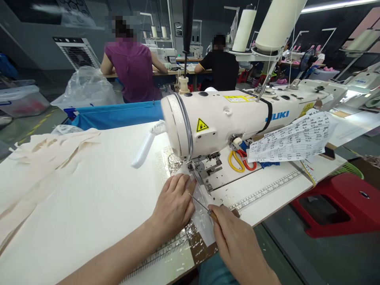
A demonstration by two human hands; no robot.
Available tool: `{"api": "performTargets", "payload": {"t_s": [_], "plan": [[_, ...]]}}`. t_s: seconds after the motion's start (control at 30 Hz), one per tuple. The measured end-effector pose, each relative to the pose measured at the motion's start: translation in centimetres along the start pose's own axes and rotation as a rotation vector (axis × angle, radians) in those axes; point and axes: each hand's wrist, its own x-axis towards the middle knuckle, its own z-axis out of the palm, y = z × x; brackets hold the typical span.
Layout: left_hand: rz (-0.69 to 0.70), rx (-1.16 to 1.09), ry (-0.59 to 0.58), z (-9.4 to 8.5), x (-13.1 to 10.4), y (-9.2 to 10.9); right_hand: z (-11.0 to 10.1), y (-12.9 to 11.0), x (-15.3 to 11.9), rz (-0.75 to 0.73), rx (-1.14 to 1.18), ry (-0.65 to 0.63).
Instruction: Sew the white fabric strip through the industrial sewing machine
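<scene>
At the needle end of a white sewing machine, my left hand presses a strip of white cloth, its fingers curled close together. The cloth runs from the needle area down over the table's front edge. An awl with a wooden handle and a thin metal shaft is gripped in my right hand. Its tip reaches the cloth beside my left thumb. The presser foot sits just ahead of my left fingertips. My left fingertips partly cover the cloth there.
Pale fabric pieces lie on the table's left. Yellow- and red-handled scissors and handwritten paper sheets are beside the machine. A red stool stands at right. Two people sit ahead, backs turned. Thread cones rise above the machine.
</scene>
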Motion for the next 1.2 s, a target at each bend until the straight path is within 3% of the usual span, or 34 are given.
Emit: {"api": "performTargets", "payload": {"t_s": [0.4, 0.77, 1.0, 1.2], "plan": [[0.033, 0.112, 0.041, 0.4, 0.7, -2.2, 0.4, -0.6, 1.1, 0.028, 0.105, 0.048], [0.043, -0.022, 0.040, 0.3, -0.2, 0.5, -0.5, -0.2, -0.3, 0.003, 0.085, 0.101], [0.032, 0.006, 0.000, 0.1, -0.2, 0.7, -1.7, 2.8, -1.2, 0.148, 0.185, 0.112], [0.050, 0.041, -0.053, 0.1, -0.5, 1.1, -1.7, 3.4, -1.2, 0.212, 0.246, 0.100]]}}
